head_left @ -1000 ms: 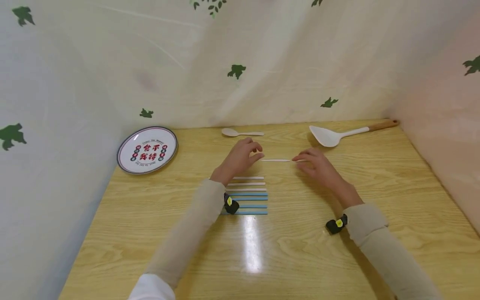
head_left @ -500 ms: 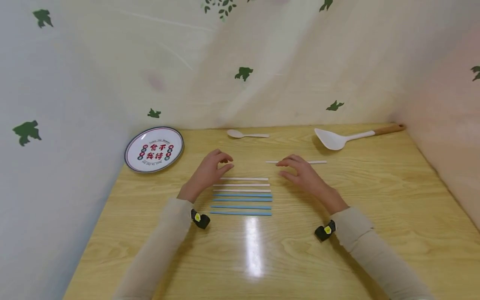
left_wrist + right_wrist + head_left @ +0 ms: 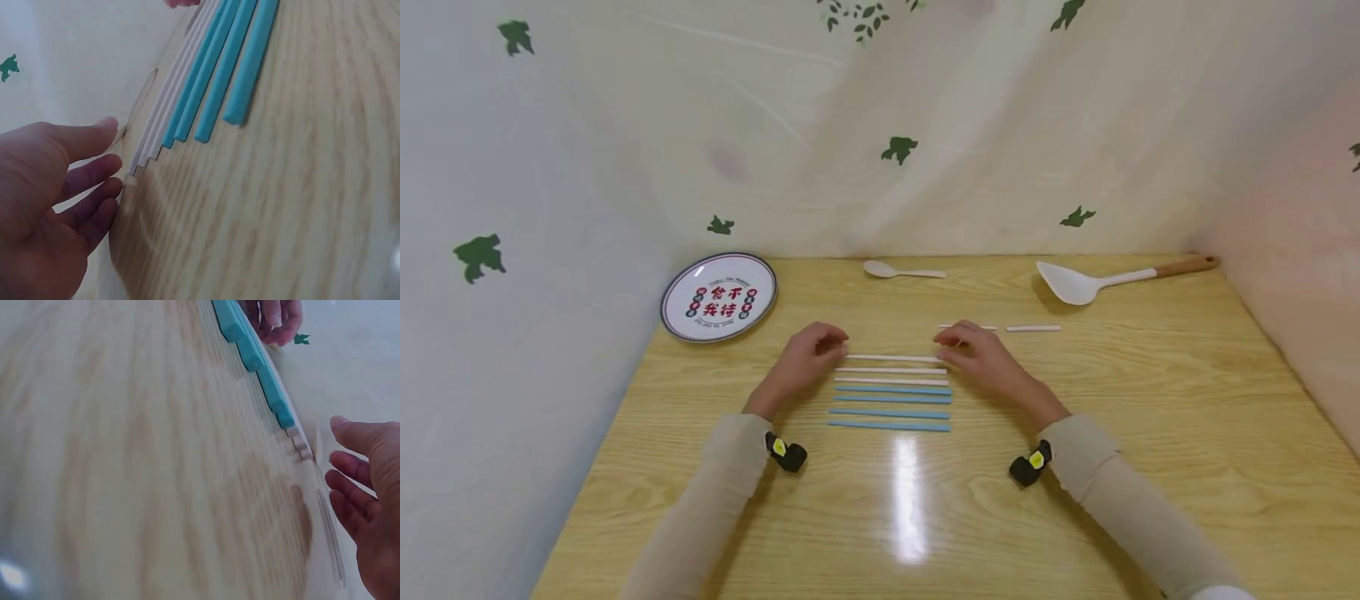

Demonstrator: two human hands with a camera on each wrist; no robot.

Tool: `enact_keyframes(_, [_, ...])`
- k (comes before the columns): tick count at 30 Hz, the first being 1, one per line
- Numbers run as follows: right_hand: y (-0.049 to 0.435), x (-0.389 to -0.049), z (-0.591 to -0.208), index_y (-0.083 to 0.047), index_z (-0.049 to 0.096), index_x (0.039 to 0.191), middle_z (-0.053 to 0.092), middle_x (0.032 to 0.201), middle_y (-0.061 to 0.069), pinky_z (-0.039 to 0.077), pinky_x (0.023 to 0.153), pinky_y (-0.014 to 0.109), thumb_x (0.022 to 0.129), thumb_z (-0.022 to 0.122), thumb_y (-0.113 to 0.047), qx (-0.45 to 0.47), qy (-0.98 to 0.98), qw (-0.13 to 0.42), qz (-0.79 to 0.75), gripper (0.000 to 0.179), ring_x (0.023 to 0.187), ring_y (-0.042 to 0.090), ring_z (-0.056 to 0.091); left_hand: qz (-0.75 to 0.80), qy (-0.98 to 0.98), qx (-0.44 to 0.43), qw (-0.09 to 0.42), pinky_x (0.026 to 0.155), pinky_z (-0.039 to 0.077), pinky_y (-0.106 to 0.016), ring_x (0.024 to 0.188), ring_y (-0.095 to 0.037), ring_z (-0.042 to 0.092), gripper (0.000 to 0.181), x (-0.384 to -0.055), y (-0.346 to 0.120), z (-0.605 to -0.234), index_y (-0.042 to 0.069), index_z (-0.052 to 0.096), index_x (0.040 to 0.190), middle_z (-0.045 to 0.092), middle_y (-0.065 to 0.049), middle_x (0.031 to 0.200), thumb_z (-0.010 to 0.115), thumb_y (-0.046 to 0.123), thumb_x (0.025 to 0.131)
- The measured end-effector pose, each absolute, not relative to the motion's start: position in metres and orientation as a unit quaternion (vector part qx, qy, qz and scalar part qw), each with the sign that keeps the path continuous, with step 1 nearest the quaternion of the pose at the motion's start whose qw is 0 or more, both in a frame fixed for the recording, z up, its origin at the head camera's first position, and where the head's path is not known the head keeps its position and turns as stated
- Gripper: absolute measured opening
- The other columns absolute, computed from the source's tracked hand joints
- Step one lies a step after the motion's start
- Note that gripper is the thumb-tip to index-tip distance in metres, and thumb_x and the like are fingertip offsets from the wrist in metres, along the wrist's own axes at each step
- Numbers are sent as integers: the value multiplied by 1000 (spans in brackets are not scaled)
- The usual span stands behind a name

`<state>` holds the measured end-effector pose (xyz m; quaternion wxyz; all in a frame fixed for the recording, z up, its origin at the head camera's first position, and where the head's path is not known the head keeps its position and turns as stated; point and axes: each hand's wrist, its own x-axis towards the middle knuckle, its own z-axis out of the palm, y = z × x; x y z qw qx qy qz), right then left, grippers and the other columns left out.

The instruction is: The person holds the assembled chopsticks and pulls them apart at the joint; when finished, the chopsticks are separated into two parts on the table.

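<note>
Both hands are at the farthest of three white chopsticks [image 3: 891,358], lying crosswise on the table. My left hand [image 3: 808,358] has its fingertips right at the left end, my right hand [image 3: 981,357] at the right end. In the left wrist view, thumb and fingers [image 3: 94,209] are spread apart beside the white ends. The right wrist view shows the right fingers [image 3: 347,503] loosely bent, thumb apart. Nearer me lie several blue chopsticks [image 3: 891,414], roughly parallel. Beyond the right hand, two short white pieces, one partly behind the fingers [image 3: 985,327] and one farther right [image 3: 1033,328], lie end to end with a small gap.
A round plate [image 3: 681,315] with red writing lies at the far left. Along the back are a small pale spoon [image 3: 880,269] and a white turner [image 3: 1071,287] with a wooden handle. Cloth with green leaf prints [image 3: 820,192] walls the wooden table [image 3: 1015,550].
My left hand has moved left and toward me from the far white pieces. The right hand has come left and nearer, uncovering the gap between them. Both now meet the farthest white chopstick's ends.
</note>
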<state>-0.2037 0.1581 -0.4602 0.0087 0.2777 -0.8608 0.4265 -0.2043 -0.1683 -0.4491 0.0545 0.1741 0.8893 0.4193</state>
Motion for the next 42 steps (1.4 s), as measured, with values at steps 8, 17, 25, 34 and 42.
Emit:
enact_keyframes(8, [150,-204,-465,-10,68,109,62,100,2,49,85,36,91,66,-24,265,-878,-31,397,23,93,15,58,384,899,205,58,87,48,-36,96,-20,56,21,-207,-159,-456,4,64,110,62,-9,105,64,16,93])
enact_keyframes(17, [143,-206,-466,-12,69,96,60,93,1,49,79,34,91,66,-20,273,-895,-40,352,10,87,15,55,318,914,248,45,80,47,-35,85,-19,54,7,-208,-147,-453,5,67,94,58,-6,89,65,12,91])
enact_keyframes(25, [141,-201,-455,-12,69,96,67,93,1,51,78,35,92,65,-20,249,-897,-34,363,9,87,15,60,320,916,235,54,79,46,-33,85,-17,53,5,-207,-145,-446,8,63,93,60,-4,91,61,12,94])
enact_keyframes(34, [142,-195,-432,-3,67,103,67,97,8,53,81,40,92,64,-15,268,-889,35,370,17,90,20,62,289,907,296,74,75,47,-32,82,-16,56,18,-207,-130,-418,5,65,109,62,-5,91,57,16,97])
enact_keyframes(42, [136,-195,-427,-3,67,105,64,97,7,52,77,38,91,65,-13,319,-867,45,381,18,87,18,59,263,909,319,56,76,49,-30,83,-16,57,13,-204,-115,-409,4,66,101,62,-6,92,58,13,96])
